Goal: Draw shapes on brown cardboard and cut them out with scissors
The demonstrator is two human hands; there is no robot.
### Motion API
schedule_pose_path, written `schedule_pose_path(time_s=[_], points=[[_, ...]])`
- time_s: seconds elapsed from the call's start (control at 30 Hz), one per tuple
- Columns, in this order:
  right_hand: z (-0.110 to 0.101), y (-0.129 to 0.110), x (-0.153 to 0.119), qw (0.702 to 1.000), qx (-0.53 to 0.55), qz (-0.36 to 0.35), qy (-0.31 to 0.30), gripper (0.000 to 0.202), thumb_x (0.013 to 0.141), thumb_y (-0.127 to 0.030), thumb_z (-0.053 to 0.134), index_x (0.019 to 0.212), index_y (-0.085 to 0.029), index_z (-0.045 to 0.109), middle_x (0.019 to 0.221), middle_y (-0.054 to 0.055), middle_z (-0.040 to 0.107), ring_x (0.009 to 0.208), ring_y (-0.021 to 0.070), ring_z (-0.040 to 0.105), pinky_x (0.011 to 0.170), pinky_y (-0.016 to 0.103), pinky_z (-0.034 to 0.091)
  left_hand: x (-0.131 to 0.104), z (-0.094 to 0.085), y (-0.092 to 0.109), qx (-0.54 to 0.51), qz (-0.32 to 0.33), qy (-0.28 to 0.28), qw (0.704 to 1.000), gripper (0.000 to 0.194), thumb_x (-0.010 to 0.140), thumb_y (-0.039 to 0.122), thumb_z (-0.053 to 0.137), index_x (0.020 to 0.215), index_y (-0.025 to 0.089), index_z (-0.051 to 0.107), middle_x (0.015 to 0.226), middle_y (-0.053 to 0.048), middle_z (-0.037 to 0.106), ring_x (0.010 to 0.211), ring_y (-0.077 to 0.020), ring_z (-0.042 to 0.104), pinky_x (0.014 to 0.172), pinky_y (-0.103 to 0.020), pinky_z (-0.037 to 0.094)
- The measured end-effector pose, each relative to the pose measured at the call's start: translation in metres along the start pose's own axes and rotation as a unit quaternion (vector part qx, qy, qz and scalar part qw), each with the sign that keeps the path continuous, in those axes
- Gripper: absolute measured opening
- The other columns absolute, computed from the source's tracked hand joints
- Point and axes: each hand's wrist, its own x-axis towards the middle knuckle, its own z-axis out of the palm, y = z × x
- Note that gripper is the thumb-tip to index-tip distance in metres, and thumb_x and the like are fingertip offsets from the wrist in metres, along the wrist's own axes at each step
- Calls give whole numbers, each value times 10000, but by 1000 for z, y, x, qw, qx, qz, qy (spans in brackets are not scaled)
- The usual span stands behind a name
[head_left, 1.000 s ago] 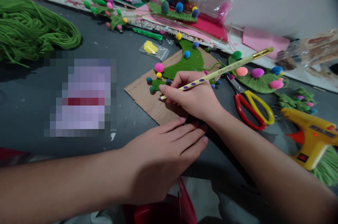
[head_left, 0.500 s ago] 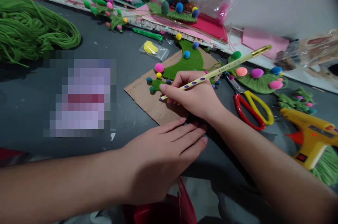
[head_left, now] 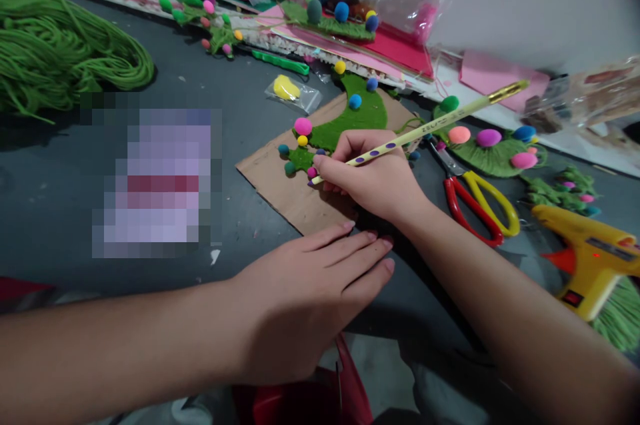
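My right hand [head_left: 380, 175] is closed around a pale yellow pencil [head_left: 430, 128] with purple dots, its purple tip down at the cardboard. Under it lies a brown cardboard piece [head_left: 280, 188], tilted on the dark table. On the cardboard rest a green yarn-wrapped crescent [head_left: 367, 118] with coloured pompoms and a small green star [head_left: 303, 159] with pompoms, both partly hidden by my right hand. My left hand [head_left: 310, 291] lies flat, fingers stretched out, fingertips over the cardboard's near edge; it holds nothing.
Red-and-yellow-handled scissors [head_left: 475, 208] and a yellow glue gun [head_left: 583, 251] lie to the right. A green yarn bundle [head_left: 75, 45] is at the far left, near a blurred-out purple item [head_left: 160, 158]. A green cutter [head_left: 280, 62] and a yellow clay packet [head_left: 293, 93] lie behind the cardboard.
The pencil in my right hand has shifted slightly right and its tip a little upward along the cardboard. My left hand stays in place.
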Motion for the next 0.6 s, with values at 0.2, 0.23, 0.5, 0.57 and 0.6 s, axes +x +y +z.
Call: schedule_pose_path(time_s=[0.2,0.23,0.5,0.57,0.6], points=[[0,1,-1,1000,9,2,-1,236,754,-207,718,602,-208,537,546,-14,653,533,148,683,436,208,483,0,-2,0,2,0,0,1000,784,825,237,564,1561,88,339,1698,-149,269,1567,-275,268,1306,-411,15],[1,1,-1,1000,10,1,3,235,761,-216,718,606,-207,541,550,-14,655,523,140,672,438,207,484,0,-2,0,2,1,-1,1000,784,825,235,563,1562,88,337,1698,-148,270,1567,-273,267,1305,-406,6],[0,1,0,1000,12,-5,1,242,771,-230,721,605,-201,547,546,-10,655,518,143,672,434,206,480,0,0,-1,1,1,4,1000,793,818,240,572,1561,89,339,1700,-148,264,1569,-269,261,1302,-389,-25],[0,1,1,1000,11,-1,-2,244,774,-228,722,605,-200,547,550,-8,661,524,145,679,441,205,485,-1,0,-1,2,0,0,1000,806,815,248,578,1566,91,330,1703,-147,255,1570,-273,259,1305,-402,-12],[-1,1,1,1000,8,2,-8,247,768,-216,725,602,-200,542,551,-8,664,527,147,683,442,204,486,-1,0,-1,2,-1,-1,1000,810,814,248,579,1568,92,327,1705,-146,250,1572,-274,257,1306,-406,-7]])
